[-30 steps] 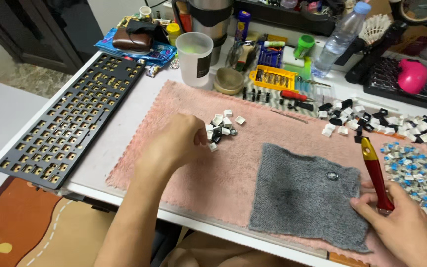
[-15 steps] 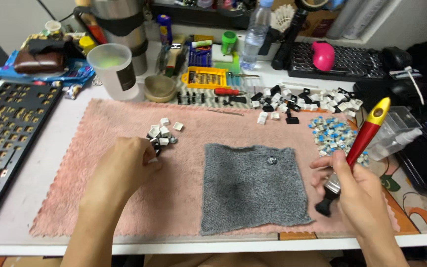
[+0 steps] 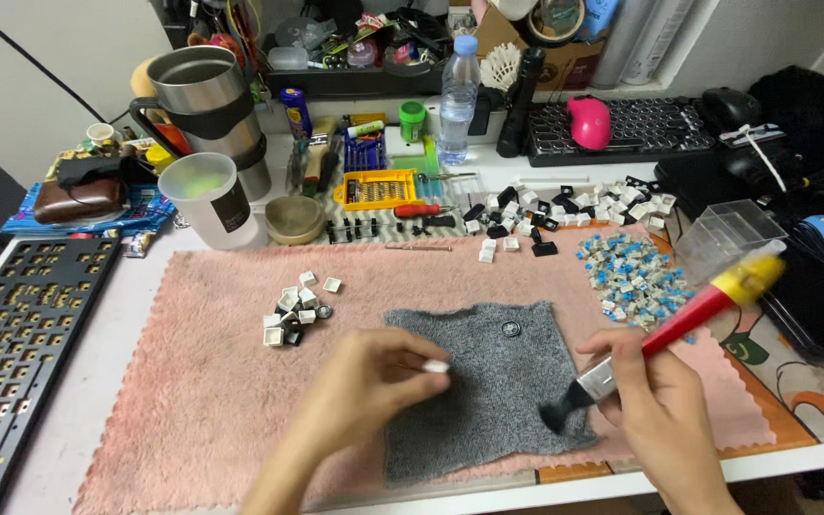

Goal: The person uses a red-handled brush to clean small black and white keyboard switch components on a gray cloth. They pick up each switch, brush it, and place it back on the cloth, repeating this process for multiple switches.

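A bare keyboard frame (image 3: 26,358) lies at the desk's left edge. The left hand (image 3: 364,386) pinches a white keycap (image 3: 436,365) over the grey cloth (image 3: 484,391). The right hand (image 3: 655,405), fingers closed, grips a red-handled brush (image 3: 665,329). A hard stroke might flick the cap away.

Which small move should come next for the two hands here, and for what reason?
Probably bring the brush tip left to the white keycap. The left hand holds that keycap in its fingertips over the grey cloth, and the right hand holds the brush with its bristles resting on the cloth, apart from the keycap.
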